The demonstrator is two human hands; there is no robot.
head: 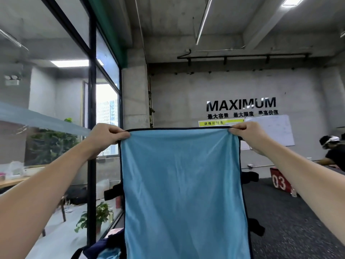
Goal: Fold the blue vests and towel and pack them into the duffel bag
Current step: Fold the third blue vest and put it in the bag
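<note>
A light blue cloth with dark navy trim (183, 184) hangs flat in front of me, held up at chest height. My left hand (106, 136) pinches its top left corner. The top right corner is pinched by my right hand (248, 134). The cloth's top edge is stretched level between both hands, and its lower end runs out of the frame. A black strap (113, 192) sticks out from its left edge and another dark flap (256, 228) from its right. More blue and navy fabric (104, 248) lies low at the bottom left. No duffel bag is in sight.
A glass partition with a black frame (91, 128) stands close on my left, with a potted plant (97, 215) beyond it. Dark carpet (280, 212) spreads to the right, with a red box marked 03 (280, 181). A person in black (334, 154) bends at the far right.
</note>
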